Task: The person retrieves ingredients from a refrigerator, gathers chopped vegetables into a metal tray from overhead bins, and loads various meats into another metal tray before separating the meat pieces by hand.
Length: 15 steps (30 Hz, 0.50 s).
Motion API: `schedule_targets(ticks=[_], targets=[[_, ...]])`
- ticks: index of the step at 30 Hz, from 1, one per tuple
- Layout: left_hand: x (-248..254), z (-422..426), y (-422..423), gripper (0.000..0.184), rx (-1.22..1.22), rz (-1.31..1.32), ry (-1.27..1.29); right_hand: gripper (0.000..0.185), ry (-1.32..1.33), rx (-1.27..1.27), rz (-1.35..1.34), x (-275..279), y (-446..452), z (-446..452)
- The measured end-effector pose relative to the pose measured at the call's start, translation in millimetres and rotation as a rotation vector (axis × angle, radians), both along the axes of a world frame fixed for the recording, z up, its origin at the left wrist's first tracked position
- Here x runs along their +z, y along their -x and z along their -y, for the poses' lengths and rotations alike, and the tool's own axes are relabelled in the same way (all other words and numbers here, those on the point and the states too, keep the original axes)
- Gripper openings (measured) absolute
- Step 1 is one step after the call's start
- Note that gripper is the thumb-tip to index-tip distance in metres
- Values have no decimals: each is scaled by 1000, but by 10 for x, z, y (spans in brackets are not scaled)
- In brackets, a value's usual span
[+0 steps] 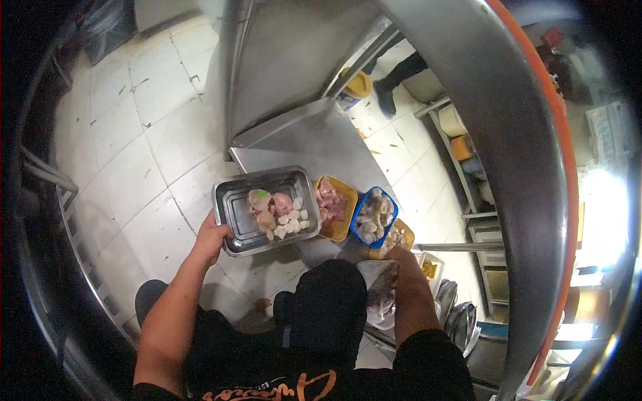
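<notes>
Steel tray (234,215) is clasped at its left edge by the left grip (211,238), meat (282,202) and white pieces (292,220) lying toward its opposite side. The right grip (400,256) is set at a yellow tub (378,253); its closure cannot be told. Just beyond, a blue container (354,224) and a filled yellow box (345,224) are set on the surface (321,137).

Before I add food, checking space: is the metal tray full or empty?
Partly filled: pink lumps and white pieces sit to one side; the metal tray shows bare bottom toward the left hand.
</notes>
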<state>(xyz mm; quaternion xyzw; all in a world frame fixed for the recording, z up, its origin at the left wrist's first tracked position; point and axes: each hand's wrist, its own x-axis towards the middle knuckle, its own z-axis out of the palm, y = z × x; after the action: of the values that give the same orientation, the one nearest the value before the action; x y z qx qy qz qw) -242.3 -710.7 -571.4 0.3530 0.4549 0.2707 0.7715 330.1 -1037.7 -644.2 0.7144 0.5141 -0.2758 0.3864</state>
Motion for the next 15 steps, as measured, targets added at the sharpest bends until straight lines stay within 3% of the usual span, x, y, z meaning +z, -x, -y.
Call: schedule_targets(ticks=[3,10,12,13,14,15], targets=[[22,8,-15,59,14,59,-14,32,-70,-393,120,-29,79,4],[48,6,13,59,-22,-9,-44,43,-116,-481,111,-134,-648,74],[127,1,15,59,-22,-87,-67,38,-527,-556,-173,786,322,-575],[170,4,-1,59,-20,-124,-76,36,-554,-867,-277,830,337,-829],[154,4,16,59,-17,-88,-54,32,-360,-421,-390,650,172,-988],[99,-19,21,60,-21,-38,-38,32,-428,-771,-673,817,425,-1165]])
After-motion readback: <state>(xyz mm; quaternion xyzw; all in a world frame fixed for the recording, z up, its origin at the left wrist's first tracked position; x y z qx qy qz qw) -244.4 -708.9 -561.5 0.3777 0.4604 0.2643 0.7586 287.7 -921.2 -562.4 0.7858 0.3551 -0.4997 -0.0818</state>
